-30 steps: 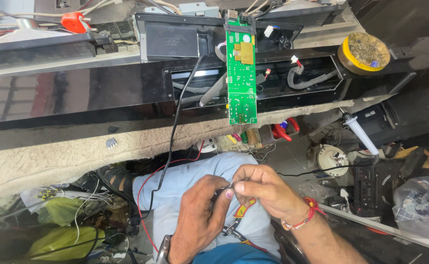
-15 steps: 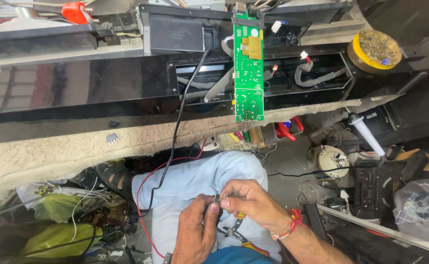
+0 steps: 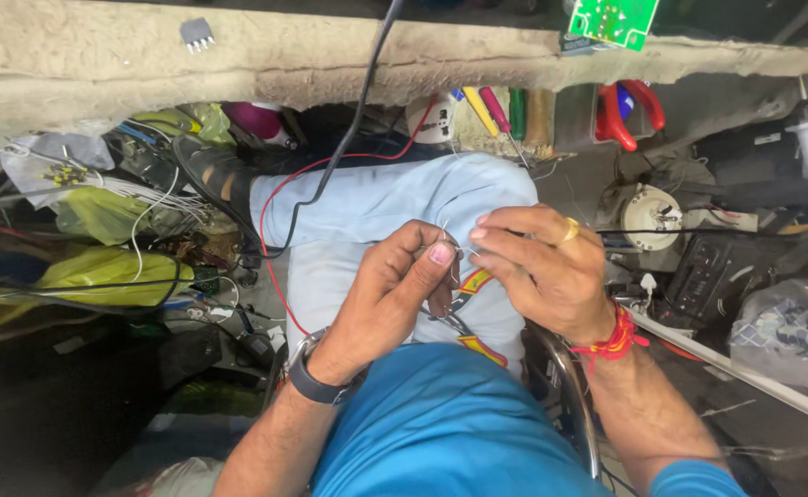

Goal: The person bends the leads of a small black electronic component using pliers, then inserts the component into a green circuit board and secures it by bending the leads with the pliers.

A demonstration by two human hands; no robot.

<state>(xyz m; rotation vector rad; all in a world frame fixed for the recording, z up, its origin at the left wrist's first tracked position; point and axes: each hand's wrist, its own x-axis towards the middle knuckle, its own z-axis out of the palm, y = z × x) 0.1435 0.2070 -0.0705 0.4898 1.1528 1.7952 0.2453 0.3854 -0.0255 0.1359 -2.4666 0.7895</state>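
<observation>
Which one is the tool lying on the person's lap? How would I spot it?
Start at the pale blue trouser knee in the middle, then look just below the two hands. The pliers lie there under the left hand and right hand. Only they have striped red-and-yellow handles.

Both forearms angling in from below, meeting over the lap; left hand [image 3: 395, 285] curling, thumb and forefinger pinching together; right hand [image 3: 537, 267] facing it, fingertips [image 3: 479, 234] pinching, nearly touching the left thumb, apparently gripping something thin.
</observation>
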